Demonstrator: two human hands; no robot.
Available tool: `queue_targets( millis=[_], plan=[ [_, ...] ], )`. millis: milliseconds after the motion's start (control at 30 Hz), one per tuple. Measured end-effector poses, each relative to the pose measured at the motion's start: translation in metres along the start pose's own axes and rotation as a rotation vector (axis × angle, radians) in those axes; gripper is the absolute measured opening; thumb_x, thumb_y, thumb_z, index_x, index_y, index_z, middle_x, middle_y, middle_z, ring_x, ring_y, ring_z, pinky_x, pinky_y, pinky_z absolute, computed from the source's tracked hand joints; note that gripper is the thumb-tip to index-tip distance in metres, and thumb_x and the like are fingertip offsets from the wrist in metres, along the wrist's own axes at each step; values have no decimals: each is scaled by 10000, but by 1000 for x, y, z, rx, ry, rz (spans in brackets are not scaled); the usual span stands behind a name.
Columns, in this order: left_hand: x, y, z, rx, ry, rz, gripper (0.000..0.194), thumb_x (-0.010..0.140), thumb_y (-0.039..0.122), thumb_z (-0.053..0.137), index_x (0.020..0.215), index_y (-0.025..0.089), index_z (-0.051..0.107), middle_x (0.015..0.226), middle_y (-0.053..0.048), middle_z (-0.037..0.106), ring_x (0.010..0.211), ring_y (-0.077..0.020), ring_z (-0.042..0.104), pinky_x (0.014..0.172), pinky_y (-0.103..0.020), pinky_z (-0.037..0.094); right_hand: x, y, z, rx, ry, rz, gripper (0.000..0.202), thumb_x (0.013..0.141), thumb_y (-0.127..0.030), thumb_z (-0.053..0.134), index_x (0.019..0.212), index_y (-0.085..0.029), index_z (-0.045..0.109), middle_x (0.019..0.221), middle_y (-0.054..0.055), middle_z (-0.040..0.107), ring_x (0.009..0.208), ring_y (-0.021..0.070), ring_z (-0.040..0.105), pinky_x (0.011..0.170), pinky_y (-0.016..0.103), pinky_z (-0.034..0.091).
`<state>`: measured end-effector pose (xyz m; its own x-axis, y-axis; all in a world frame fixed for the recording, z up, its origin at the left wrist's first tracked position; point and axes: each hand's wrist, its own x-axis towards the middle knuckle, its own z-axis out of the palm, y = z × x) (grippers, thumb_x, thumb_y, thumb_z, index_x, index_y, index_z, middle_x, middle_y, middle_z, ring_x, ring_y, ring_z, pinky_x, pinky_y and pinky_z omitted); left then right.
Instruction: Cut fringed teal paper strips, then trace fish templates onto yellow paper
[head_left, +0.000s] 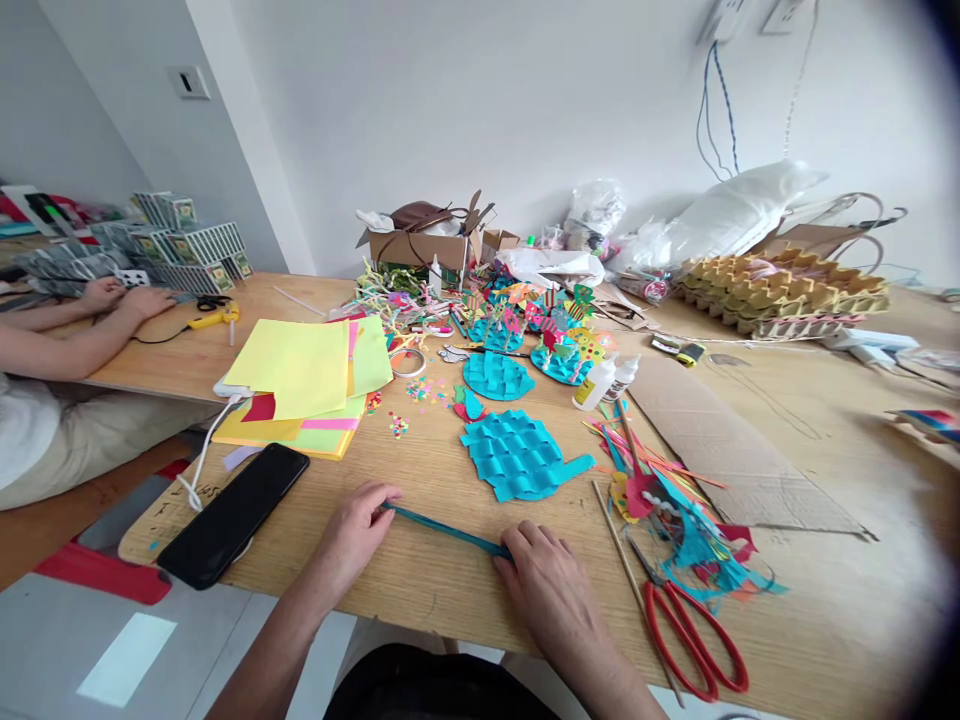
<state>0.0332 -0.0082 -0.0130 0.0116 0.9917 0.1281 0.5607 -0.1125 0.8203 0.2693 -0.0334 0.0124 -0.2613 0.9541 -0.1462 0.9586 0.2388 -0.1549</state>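
A narrow blue paper strip (446, 528) stretches between my two hands, just above the table's front part. Its left end is pinched by my left hand (358, 540), and its right end is held in the closed fingers of my right hand (546, 575). Just beyond the strip lies a blue woven paper piece (517, 455) with one strip sticking out to its right. Farther back is a second blue woven oval (499, 375). Red-handled scissors (686, 630) and a thin wooden stick (634, 580) rest to the right of my right hand.
Left of me are a black phone (234, 515) and coloured paper sheets (292, 365). Paper scraps (697, 540), glue bottles (595, 383), a cardboard sheet (739, 450) and egg trays (780, 290) occupy the right side. Another person's hands (124, 298) work at far left.
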Motion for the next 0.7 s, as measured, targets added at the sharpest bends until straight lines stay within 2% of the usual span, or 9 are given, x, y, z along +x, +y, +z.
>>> queue_targets(
  millis=[300, 500, 700],
  plan=[
    [2, -2, 1, 129, -40, 112, 204, 698, 96, 460, 710, 200, 634, 753, -36, 657, 744, -187, 612, 695, -289, 460, 2, 4, 1, 64, -42, -13, 146, 853, -152, 472, 848, -181, 614, 892, 50, 627, 885, 213, 570, 752, 302, 388],
    [1, -5, 1, 141, -54, 157, 227, 703, 110, 476, 815, 198, 652, 831, -43, 658, 785, -177, 613, 711, -274, 468, 1, 4, -1, 92, -38, -16, 118, 842, -189, 503, 888, -184, 612, 918, 51, 624, 895, 211, 565, 760, 299, 386],
    [2, -4, 2, 131, -79, 175, 228, 742, 146, 450, 748, 213, 668, 777, -35, 659, 758, -170, 614, 713, -275, 469, 2, 3, -2, 56, -25, -38, 164, 860, -159, 462, 831, -190, 620, 892, 47, 628, 882, 204, 566, 745, 282, 374]
  ],
)
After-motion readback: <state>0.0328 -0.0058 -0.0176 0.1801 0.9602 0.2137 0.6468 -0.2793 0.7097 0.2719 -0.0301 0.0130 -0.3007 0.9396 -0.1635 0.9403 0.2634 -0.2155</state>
